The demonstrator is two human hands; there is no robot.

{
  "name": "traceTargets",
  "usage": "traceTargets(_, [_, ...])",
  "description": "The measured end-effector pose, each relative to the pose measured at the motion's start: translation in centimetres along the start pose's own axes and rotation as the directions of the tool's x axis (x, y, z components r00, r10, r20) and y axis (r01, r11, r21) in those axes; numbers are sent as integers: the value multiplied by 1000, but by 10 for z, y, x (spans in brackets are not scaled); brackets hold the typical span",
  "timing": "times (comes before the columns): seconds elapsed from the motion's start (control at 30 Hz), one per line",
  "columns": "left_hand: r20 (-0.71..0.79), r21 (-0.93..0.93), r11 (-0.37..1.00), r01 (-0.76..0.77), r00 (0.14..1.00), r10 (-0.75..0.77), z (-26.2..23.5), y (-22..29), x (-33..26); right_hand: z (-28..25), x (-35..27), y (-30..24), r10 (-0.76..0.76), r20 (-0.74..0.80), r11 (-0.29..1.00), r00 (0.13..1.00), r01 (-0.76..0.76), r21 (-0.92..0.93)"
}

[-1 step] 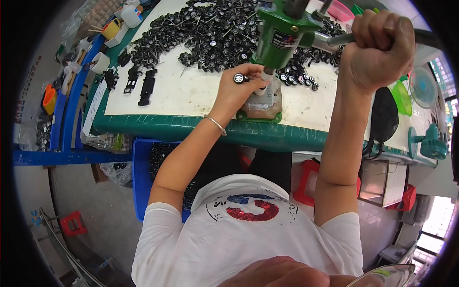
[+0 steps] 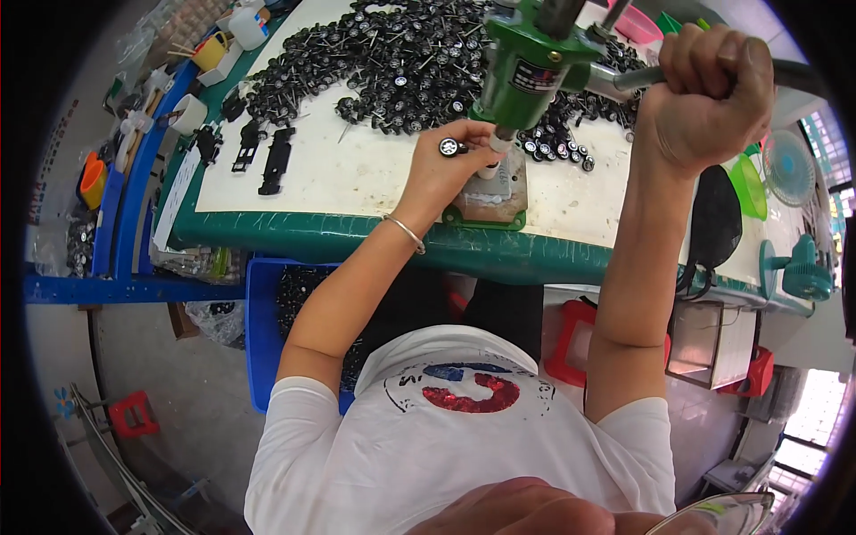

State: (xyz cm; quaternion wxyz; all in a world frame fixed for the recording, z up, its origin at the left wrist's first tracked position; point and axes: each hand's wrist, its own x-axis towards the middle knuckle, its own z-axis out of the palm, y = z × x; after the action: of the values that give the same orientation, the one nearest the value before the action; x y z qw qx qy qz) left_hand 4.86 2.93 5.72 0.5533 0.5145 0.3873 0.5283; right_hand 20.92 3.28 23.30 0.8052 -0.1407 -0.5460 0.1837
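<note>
Left hand [image 2: 435, 171]: thumb and forefinger pinching black wheel [image 2: 448, 147]; exact fingertip contact hidden. Green press [image 2: 524, 85] just right of it. Right hand [image 2: 713, 102]: fist wrapped around lever [image 2: 642, 77]. Probably best: wheel steady, fingertips clear of white ram [image 2: 502, 143], pressure even.

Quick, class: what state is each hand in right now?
Left hand: closed, holding a small black wheel under the green press.
Right hand: closed, its grip around the press's lever.
</note>
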Motion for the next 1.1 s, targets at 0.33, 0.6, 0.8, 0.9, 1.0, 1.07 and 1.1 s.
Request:
traceTargets(0.33, [-1, -54, 998, -17, 1000, 17, 0, -5, -2, -2, 1, 1, 17, 16, 999, 1000, -17, -30])
traceTargets(0.6, [26, -241, 963, 122, 993, -119, -8, -8, 10, -10, 63, 54, 356, -72, 904, 932, -363, -226])
traceTargets(0.8, [-149, -500, 854, 145, 957, -250, -72, -26, 17, -41, 60, 80, 548, 723, -114, 420, -819, 562])
traceTargets(0.9, [-199, -617, 766, 181, 906, -374, -128, -25, -1, -45, 33, 85, 564, -18, 823, 826, -563, -73])
traceTargets(1.0, [-206, -383, 876, 294, 897, -391, -172, 1, -41, -74, 13, 70, 533, -64, 840, 844, -537, -79])
traceTargets(1.07, [-151, -166, 926, 340, 919, -364, -208, 18, -79, -105, -5, 73, 584, -72, 788, 809, -586, -190])
traceTargets(1.1, [-136, -26, 931, 364, 921, -364, -227, 26, -100, -113, -17, 70, 635, -92, 713, 767, -627, -314])
